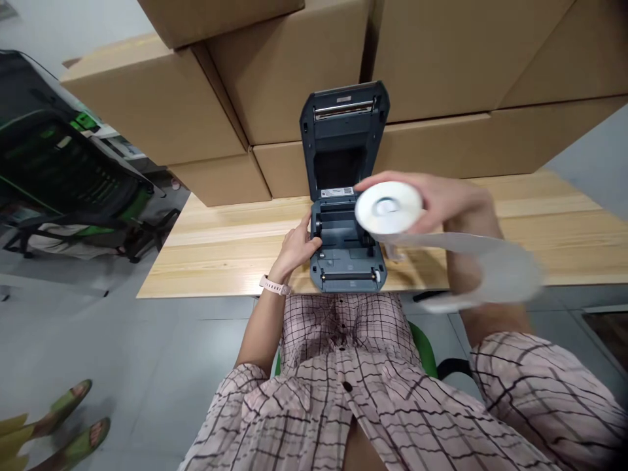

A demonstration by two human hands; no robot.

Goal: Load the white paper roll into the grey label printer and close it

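Closest in, a checked shirt (343,392) fills the bottom of the view, with a bit of green seat (422,350) showing beside it. Down at the lower left, another person's feet (73,425) in green sandals stand on the grey floor (147,366).

Just past the shirt, the printer (346,252) sits at the near edge of the wooden counter (220,261), its lid (343,124) swung up and back so the bay lies open. The left hand (297,247), with a pale band (275,286) on its wrist, rests against the printer's left side with the fingers bent onto the wall. Whether it truly clamps there cannot be told.

The right hand (441,199) is closed around a white roll (389,208), holding it in the air above the right part of the open bay, flat end towards the camera. A loose strip (485,268) of paper trails from the roll, looping right and down past the counter's edge, blurred.

Behind the printer, cardboard boxes (294,78) are stacked on the counter right across the view, and the raised lid stands in front of them. Off to the far left, a black and green chair (73,170) stands on the floor, well apart from the counter.
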